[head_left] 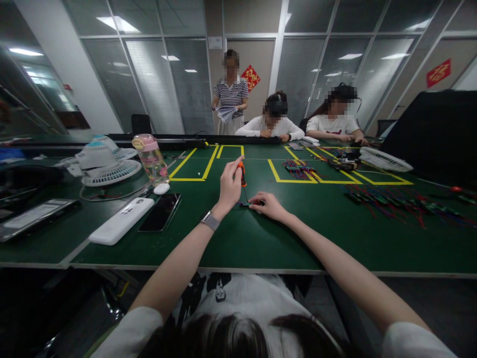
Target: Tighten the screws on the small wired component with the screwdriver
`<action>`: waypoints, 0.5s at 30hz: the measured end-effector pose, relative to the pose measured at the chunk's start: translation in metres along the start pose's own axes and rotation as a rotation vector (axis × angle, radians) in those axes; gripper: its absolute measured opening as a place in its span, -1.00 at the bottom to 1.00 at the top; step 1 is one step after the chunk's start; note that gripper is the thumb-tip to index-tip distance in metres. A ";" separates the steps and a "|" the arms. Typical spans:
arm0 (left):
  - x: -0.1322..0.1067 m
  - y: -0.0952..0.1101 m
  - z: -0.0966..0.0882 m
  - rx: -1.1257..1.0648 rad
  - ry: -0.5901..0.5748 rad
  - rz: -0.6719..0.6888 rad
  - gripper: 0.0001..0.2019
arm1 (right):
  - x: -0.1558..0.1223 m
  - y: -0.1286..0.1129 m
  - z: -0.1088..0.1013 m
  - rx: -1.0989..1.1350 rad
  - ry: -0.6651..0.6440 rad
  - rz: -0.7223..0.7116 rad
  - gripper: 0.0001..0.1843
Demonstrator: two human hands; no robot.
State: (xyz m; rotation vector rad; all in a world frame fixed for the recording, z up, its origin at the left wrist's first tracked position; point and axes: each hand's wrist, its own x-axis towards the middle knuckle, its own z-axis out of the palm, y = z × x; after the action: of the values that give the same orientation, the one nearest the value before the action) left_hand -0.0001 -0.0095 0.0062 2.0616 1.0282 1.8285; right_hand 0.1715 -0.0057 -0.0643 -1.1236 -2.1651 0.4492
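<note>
My left hand (230, 185) is closed around the orange and black handle of a screwdriver (243, 175), which stands nearly upright. Its thin shaft points down to a small circuit board (244, 204) on the green table. Whether the tip touches a screw is too small to see. From the right, my right hand (271, 206) pinches the board's edge between thumb and fingers, low over the tabletop. A little wire shows at the board's left end.
Left of my hands lie a black phone (160, 213), a white power bank (121, 221) and a pink-lidded bottle (151, 159). Wired boards (387, 200) are spread at right, with another wire bundle (298, 169) inside yellow tape. Several people are across the table.
</note>
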 end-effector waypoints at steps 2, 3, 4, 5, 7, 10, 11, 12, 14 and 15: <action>0.000 -0.001 0.000 -0.018 0.000 0.007 -0.66 | 0.000 0.000 0.000 0.002 0.001 -0.001 -0.80; 0.000 -0.001 0.000 -0.023 0.005 0.007 -0.65 | 0.000 0.000 0.000 0.001 0.003 -0.002 -0.80; 0.000 -0.001 0.001 -0.027 0.012 0.008 -0.66 | 0.000 0.000 0.000 -0.001 0.003 -0.002 -0.80; 0.000 -0.001 0.001 -0.029 0.021 0.009 -0.66 | 0.000 0.000 0.000 -0.002 0.002 -0.003 -0.80; 0.000 -0.001 0.001 -0.024 0.036 0.013 -0.68 | 0.000 0.000 0.000 -0.004 -0.001 -0.004 -0.81; 0.000 -0.001 0.002 0.015 0.045 0.026 -0.73 | 0.000 0.000 0.000 -0.008 -0.001 -0.007 -0.81; -0.001 -0.001 0.002 0.033 0.046 0.030 -0.75 | 0.000 0.000 0.000 -0.010 0.001 -0.008 -0.81; -0.001 -0.001 0.002 0.047 0.046 0.031 -0.76 | 0.000 0.001 0.000 -0.012 0.001 -0.008 -0.81; -0.001 0.000 0.001 0.053 0.040 0.018 -0.77 | 0.001 0.001 0.001 -0.017 -0.002 -0.007 -0.81; -0.001 0.000 0.001 0.048 0.032 0.011 -0.77 | 0.001 0.001 0.001 -0.018 -0.004 -0.006 -0.80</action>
State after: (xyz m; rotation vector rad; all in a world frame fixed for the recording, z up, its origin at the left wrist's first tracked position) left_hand 0.0012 -0.0095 0.0054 2.0754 1.0813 1.8650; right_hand 0.1716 -0.0045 -0.0653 -1.1266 -2.1797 0.4300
